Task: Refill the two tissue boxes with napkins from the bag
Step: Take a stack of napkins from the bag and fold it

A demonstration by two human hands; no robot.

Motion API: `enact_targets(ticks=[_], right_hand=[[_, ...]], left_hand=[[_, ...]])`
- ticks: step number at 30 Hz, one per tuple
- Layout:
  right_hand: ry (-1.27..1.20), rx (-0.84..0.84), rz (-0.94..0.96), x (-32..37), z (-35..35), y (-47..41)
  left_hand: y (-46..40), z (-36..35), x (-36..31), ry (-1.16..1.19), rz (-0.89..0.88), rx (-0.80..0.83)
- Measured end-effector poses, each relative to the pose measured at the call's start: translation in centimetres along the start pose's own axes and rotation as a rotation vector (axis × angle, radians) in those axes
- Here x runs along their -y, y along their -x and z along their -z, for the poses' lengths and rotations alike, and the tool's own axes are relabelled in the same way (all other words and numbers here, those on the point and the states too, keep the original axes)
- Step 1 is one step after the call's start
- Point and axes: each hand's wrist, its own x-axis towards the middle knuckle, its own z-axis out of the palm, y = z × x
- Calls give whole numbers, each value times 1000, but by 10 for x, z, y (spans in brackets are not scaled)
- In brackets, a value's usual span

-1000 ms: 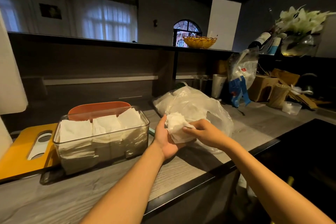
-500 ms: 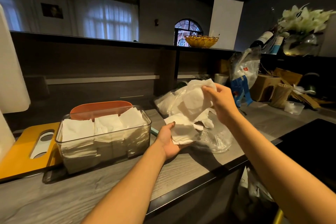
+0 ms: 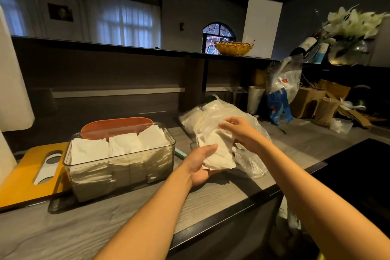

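Napkins (image 3: 217,152) sit stacked in your left hand (image 3: 200,164), thumb over the stack, fingers cupped beneath. Your right hand (image 3: 242,133) pinches the stack's top edge, just in front of the clear plastic bag (image 3: 213,116) on the counter (image 3: 211,198). Left of the bag, the transparent tissue box (image 3: 120,162) holds three rows of folded napkins up to its rim. An orange box (image 3: 117,125) stands just behind it.

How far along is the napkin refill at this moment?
Done: the clear tissue box already holds three stacks of napkins up to its rim. In hand: the left hand holds a napkin stack while the right hand pinches it beside the plastic bag. Left: loading the orange box behind; its fill is hidden.
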Motion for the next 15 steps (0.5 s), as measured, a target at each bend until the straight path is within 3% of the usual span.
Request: enact_targets(ticks=[5,11,15], right_hand=[[57,-123,-17,-5,10,2],[-27,-205,96,-7,14,6],[61,-295,187,-5,18,5]], left_hand=[[0,-4,4,-54,-77,1],[7,-6,1,-79,-76,49],[8,-7,0,-54,-42,19]])
